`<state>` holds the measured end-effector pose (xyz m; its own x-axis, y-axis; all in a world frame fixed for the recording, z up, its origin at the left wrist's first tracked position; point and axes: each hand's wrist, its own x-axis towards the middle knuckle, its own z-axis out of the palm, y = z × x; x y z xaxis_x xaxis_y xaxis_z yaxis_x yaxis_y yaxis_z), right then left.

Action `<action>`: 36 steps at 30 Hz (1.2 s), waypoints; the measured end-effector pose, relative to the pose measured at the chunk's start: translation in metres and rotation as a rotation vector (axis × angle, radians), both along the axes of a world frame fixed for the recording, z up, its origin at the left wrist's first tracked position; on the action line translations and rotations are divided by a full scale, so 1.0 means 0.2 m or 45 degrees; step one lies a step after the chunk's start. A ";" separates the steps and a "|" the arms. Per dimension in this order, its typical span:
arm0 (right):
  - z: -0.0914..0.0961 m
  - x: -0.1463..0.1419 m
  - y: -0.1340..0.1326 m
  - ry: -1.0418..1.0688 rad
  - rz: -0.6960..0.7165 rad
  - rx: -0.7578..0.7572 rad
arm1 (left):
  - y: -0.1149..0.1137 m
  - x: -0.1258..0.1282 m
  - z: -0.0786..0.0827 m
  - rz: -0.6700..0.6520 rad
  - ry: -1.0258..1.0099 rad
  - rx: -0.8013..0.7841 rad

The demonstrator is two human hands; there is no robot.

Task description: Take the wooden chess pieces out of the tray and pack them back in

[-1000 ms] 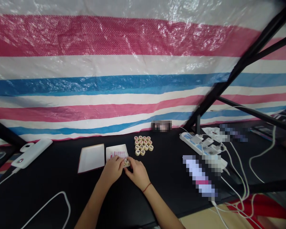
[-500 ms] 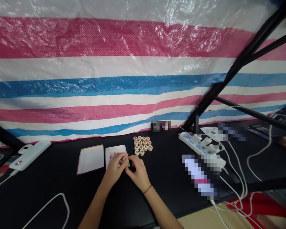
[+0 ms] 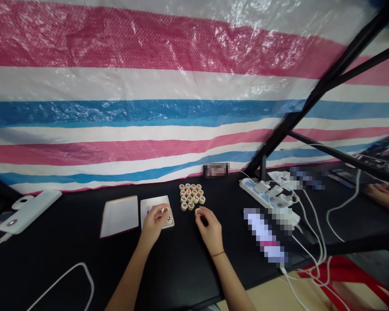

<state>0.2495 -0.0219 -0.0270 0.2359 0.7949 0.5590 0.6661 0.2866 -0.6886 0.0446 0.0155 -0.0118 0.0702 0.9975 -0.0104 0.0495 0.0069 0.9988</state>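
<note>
Forearms [image 3: 129,276] come in from the bottom edge of the view and lean toward the middle, and your wrists bend only a little. Your left hand [image 3: 154,225] is raised over the lower part of a small white tray [image 3: 155,203], and its fingers close in a narrow pinch on a small round wooden piece [image 3: 164,210]. Just below this pinch, a Chinese chess piece [image 3: 169,220] lies flat on the same tray, near its lower right corner.

Your right hand [image 3: 210,231] stands apart from the left one, above the black counter [image 3: 181,272]. Its thumb and first finger pinch a pale round piece [image 3: 197,211] in a narrow grip. Just beyond these fingers, a group of wooden chess pieces [image 3: 191,196] sits in close rows on the counter.

A second white tray [image 3: 119,216] lies left of the first one, with a narrow gap between them. Black counter surface lies between your two hands, and more of it lies toward the near edge. On the right, a white power strip [image 3: 266,194] with plugs and white cables [image 3: 311,231] sits well apart from your right hand. A white power bank [image 3: 29,211] lies far to the left. Another person's hand [image 3: 382,196] is at the right edge, well apart from yours. A striped plastic tarp [image 3: 194,129] hangs along the far edge of the counter.
</note>
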 end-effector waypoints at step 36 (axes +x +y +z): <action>-0.07 0.05 0.08 -0.339 -0.131 -0.111 | -0.09 0.08 0.00 -0.114 0.709 0.845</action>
<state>0.2597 -0.0050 -0.0401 0.1720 0.8221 0.5427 0.8489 0.1558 -0.5050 0.0596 -0.0035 -0.0112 0.3061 0.8006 0.5151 0.5042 -0.5953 0.6256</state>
